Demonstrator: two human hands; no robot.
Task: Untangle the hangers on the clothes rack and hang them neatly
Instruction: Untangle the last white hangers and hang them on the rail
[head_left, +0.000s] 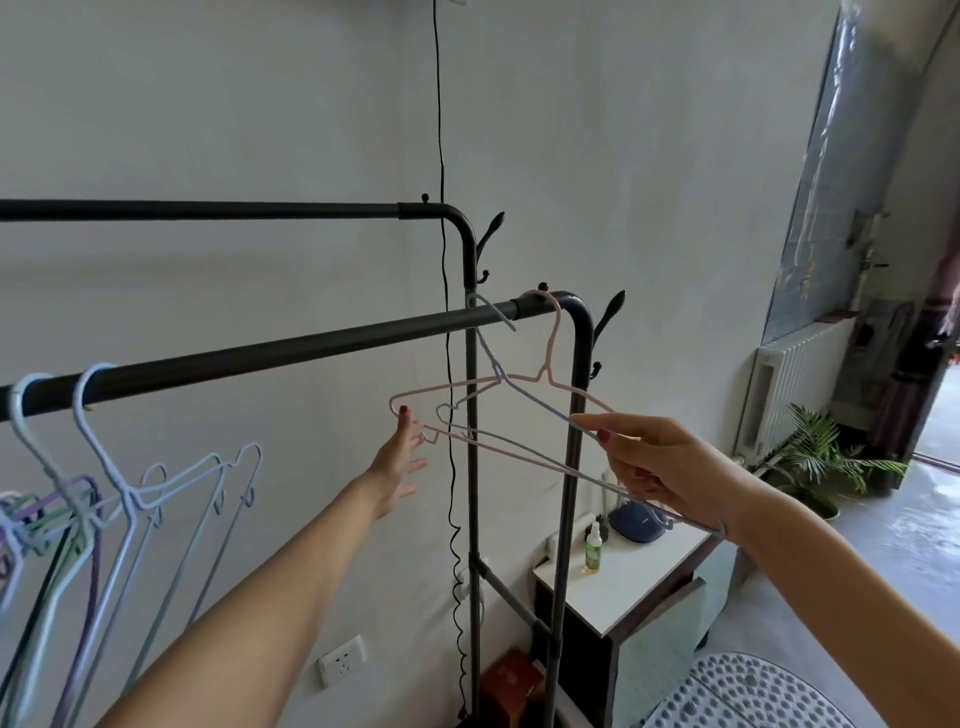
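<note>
Hangers, a pink hanger (550, 332) and a blue hanger (540, 402), hook the front rail (260, 358) near its right end, bars crossed lengthwise between the hands, right hand (660, 467) pinching blue, left hand (397, 457) open at pink's tip.

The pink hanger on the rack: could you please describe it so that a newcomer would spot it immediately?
Find the lower front rail of the black rack and follow it to its right-hand corner. The pink hanger hooks over that bend, crossed with a blue hanger beside it. It is the only pink one; the left hand reaches its left tip, and the right hand grips the right side.
</note>
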